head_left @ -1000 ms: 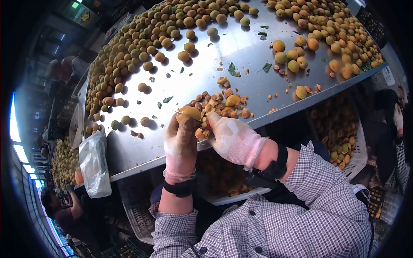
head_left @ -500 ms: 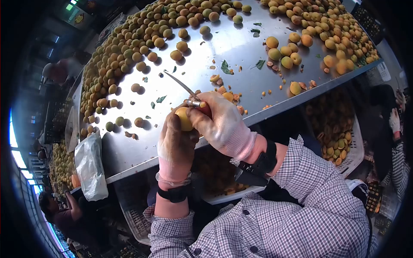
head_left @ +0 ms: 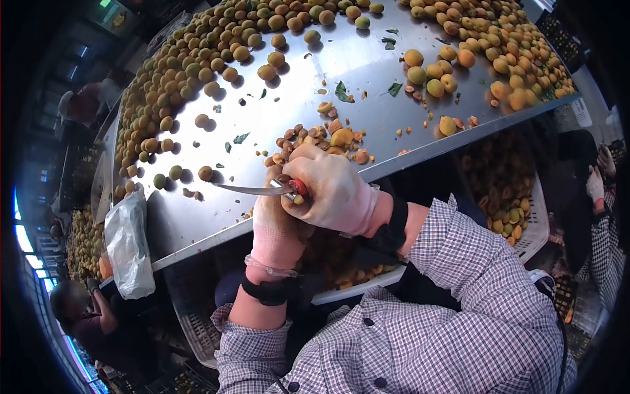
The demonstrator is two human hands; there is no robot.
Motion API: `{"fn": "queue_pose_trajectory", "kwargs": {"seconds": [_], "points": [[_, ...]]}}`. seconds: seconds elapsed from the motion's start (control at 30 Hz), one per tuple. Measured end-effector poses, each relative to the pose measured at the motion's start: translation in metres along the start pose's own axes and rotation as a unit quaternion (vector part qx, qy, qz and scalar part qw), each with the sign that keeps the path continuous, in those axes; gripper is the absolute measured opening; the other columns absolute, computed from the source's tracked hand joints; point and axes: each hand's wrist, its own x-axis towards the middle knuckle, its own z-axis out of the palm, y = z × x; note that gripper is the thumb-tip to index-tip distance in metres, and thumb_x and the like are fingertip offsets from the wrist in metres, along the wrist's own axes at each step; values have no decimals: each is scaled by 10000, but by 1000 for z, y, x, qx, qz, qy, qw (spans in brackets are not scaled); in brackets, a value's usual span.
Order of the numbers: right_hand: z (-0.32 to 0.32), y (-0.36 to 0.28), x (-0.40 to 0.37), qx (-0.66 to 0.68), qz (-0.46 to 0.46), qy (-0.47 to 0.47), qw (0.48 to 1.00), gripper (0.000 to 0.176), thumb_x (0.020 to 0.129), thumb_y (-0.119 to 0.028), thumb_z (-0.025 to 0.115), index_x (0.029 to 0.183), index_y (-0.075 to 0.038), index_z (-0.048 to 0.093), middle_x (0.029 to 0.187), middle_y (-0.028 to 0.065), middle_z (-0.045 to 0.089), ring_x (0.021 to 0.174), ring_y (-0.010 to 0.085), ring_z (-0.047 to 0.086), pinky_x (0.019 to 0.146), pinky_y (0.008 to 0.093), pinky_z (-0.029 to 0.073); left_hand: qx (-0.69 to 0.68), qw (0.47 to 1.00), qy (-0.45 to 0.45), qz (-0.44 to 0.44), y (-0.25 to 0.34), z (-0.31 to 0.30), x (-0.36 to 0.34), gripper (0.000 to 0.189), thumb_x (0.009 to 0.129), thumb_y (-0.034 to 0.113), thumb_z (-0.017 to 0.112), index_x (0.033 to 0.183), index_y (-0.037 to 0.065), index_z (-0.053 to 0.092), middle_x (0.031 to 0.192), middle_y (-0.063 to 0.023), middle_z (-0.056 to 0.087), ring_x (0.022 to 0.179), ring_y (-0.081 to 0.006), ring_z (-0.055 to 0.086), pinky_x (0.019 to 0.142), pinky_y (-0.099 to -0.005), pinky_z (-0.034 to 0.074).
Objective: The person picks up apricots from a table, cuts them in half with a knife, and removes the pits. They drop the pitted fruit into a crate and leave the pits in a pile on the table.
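Note:
My right hand, in a thin pale glove, is closed around the red handle of a knife. The curved blade points left, across the front of my left hand. That hand is gloved too, and its fingers curl up against the right one. What lies between the two hands is mostly hidden; only a small brownish bit shows near the knife's metal collar. Just beyond my knuckles lies a pile of apricot pits with a cut apricot beside it.
Many whole apricots cover the far left of the metal table, more the right. A plastic bag hangs at the left corner. Below the front edge are crates, one holding apricot halves. Other people sit at left and right.
Both hands have turned and moved slightly downward. The knife has swung from pointing up-left to nearly level. The apricot seen in my left hand is now hidden, and the pit pile has come into view.

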Motion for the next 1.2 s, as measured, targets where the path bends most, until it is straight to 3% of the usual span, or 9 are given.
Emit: {"fn": "queue_pose_trajectory", "kwargs": {"seconds": [0.07, 0.2, 0.23, 0.33, 0.4, 0.5, 0.57, 0.8, 1.2], "points": [[5, 2, -1, 105, 55, 45, 992, 142, 871, -136, 683, 931, -18, 634, 815, 96, 633, 711, 219, 640, 619, 302, 520, 379, 918, 34, 107, -7, -19, 3, 401, 841, 150, 698, 1170, 74, 482, 1001, -97, 641, 925, -259, 652, 790, -327, 512], [-4, -15, 8, 384, 383, 88, 836, 205, 933, -188, 630, 882, 11, 630, 700, 43, 621, 625, 97, 557, 590, 265, 470, -39, 991, 84, -95, 1, -41, -1, 233, 1012, 227, 496, 1154, 44, 526, 902, -37, 639, 731, -120, 638, 579, -223, 505], [-9, -18, 7, 366, 362, 80, 853, 240, 957, -207, 612, 914, 28, 638, 720, 13, 630, 662, 56, 555, 598, 243, 468, -206, 965, -48, -153, 7, -55, -6, 265, 1029, 264, 466, 1122, 29, 543, 859, -48, 626, 654, -73, 593, 473, -183, 437], [-12, -15, 1, 321, 341, -27, 883, 227, 939, -206, 636, 903, 18, 650, 705, 29, 632, 671, 73, 574, 611, 244, 474, 23, 992, 111, -58, 29, -28, -15, 341, 1039, 345, 421, 1068, 32, 553, 832, -71, 622, 557, -74, 522, 425, -172, 369], [-22, -23, 5, 175, 295, -189, 920, 225, 909, -211, 667, 840, 2, 657, 682, 56, 622, 662, 110, 600, 613, 276, 483, -137, 982, 62, -114, 33, -38, -14, 453, 1035, 448, 399, 1020, 26, 564, 823, -82, 624, 488, -73, 434, 415, -167, 313], [-16, -18, 5, 129, 258, -155, 945, 220, 913, -213, 652, 875, 4, 650, 691, 40, 620, 647, 122, 604, 607, 264, 475, -184, 974, 102, -89, 34, -31, -12, 508, 1020, 526, 409, 1038, 48, 582, 797, -86, 639, 432, -76, 361, 393, -190, 271], [-9, -14, 11, 399, 296, 25, 867, 196, 915, -196, 619, 921, -1, 640, 699, 33, 608, 590, 128, 592, 560, 253, 474, -172, 976, 105, -85, 29, -28, -12, 501, 1019, 526, 412, 1044, 56, 585, 790, -79, 642, 424, -76, 356, 390, -190, 270], [-16, -18, 40, 603, 344, 172, 698, 154, 913, -141, 570, 855, -3, 606, 645, 34, 542, 449, 122, 505, 432, 243, 414, -117, 986, 76, -89, 11, -12, -3, 492, 1012, 541, 420, 1110, 89, 589, 772, 3, 555, 481, -74, 447, 401, -179, 302], [3, -17, 41, 494, 317, 228, 777, 184, 907, -122, 647, 762, -49, 561, 632, -43, 520, 552, 29, 461, 485, 212, 384, -30, 990, 105, -93, -3, 7, -2, 551, 981, 611, 434, 1121, 95, 570, 874, -22, 605, 615, -68, 557, 469, -191, 407]]}}
